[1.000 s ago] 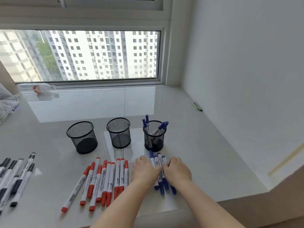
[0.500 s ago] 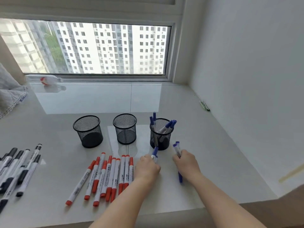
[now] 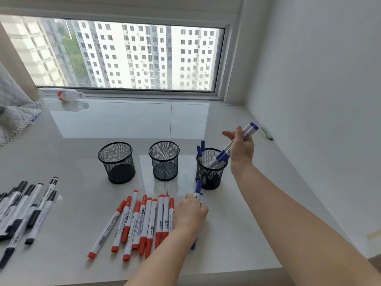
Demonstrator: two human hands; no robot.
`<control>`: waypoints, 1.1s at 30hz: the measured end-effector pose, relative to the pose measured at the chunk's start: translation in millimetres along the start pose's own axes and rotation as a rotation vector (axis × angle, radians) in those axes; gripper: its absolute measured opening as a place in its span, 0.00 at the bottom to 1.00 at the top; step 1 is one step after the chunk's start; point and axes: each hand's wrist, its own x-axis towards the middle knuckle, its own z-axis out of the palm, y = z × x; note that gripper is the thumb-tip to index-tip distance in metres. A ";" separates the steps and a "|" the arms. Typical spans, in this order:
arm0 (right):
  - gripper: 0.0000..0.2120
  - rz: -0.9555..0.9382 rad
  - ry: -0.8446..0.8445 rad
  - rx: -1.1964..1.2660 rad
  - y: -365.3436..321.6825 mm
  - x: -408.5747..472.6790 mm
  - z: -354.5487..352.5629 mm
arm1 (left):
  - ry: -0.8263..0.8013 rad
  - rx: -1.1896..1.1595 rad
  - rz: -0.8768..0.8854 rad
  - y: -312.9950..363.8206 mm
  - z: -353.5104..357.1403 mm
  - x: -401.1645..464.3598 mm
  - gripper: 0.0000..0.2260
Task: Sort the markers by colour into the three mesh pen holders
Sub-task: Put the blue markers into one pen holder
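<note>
Three black mesh holders stand in a row: the left holder (image 3: pixel 116 162) and the middle holder (image 3: pixel 164 159) show nothing inside, and the right holder (image 3: pixel 210 174) has several blue markers sticking out. My right hand (image 3: pixel 241 149) is raised just right of and above the right holder and grips two blue markers (image 3: pixel 248 131), tilted with their lower ends over the rim. My left hand (image 3: pixel 190 213) rests low on the surface, holding blue markers (image 3: pixel 198 191) that point up. Several red markers (image 3: pixel 142 221) lie left of it. Several black markers (image 3: pixel 24 207) lie at the far left.
The white stone sill (image 3: pixel 123 124) runs back to a window. A plastic bottle (image 3: pixel 61 96) lies by the window frame at the back left. Grey quilted cloth (image 3: pixel 12 112) hangs at the left edge. A small green object (image 3: pixel 266 133) lies by the right wall.
My right hand has lifted its blue markers from the surface up to the right holder's rim. My left hand stays low with its blue markers. The camera has tilted upward.
</note>
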 end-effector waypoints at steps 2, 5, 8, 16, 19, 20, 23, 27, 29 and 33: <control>0.11 0.005 -0.036 -0.055 14.4 -0.2 3.7 | 0.024 -0.007 0.007 -1.4 2.4 -0.4 0.07; 0.08 0.025 -0.113 -0.165 34.0 -1.0 4.9 | 0.021 -0.036 0.015 -2.4 3.6 0.2 0.07; 0.05 -0.012 -0.151 -0.241 46.9 -3.0 -1.2 | 0.024 -0.020 0.022 -2.8 4.2 0.7 0.09; 0.30 -0.024 -0.267 -0.352 61.1 -8.4 -11.9 | -0.022 -0.026 -0.010 -3.8 -0.5 2.5 0.11; 0.29 0.063 -0.293 -0.286 63.4 -6.2 -15.4 | -0.055 -0.082 0.040 -3.9 -7.7 6.3 0.08; 0.27 0.091 -0.316 -0.248 62.7 -6.7 -17.0 | -0.037 -0.154 0.052 -2.4 -12.8 6.4 0.07; 0.31 0.135 -0.431 -0.159 57.8 -10.0 -22.6 | 0.101 -0.636 0.026 9.0 -38.9 5.7 0.06; 0.33 0.124 -0.503 -0.155 56.4 -11.6 -32.6 | 0.177 -1.058 0.134 34.8 -85.9 18.6 0.04; 0.34 0.109 -0.534 -0.171 59.6 -13.2 -36.7 | 0.168 -1.181 0.174 48.6 -103.3 30.0 0.06; 0.35 0.080 -0.553 -0.199 70.6 -15.3 -40.0 | 0.132 -1.390 0.219 73.3 -113.0 57.7 0.08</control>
